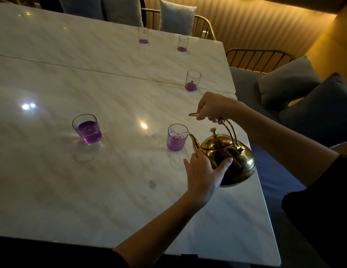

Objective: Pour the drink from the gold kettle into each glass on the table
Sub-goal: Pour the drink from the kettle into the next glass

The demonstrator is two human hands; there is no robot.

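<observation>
The gold kettle (229, 153) is tilted over the white marble table (91, 171), its spout resting on the rim of a near glass (176, 137) that holds purple drink. My right hand (213, 108) grips the kettle's arched handle from above. My left hand (204, 172) presses against the kettle's lower front. A fuller glass (88, 129) stands to the left. Three more glasses hold a little purple liquid: one with a red star (193, 80) and two farther back (182, 43) (143, 35).
Grey cushions (288, 82) and gold-framed seats (258, 59) line the table's right and far sides. The table's right edge runs just past the kettle. A seam crosses the tabletop between its two slabs.
</observation>
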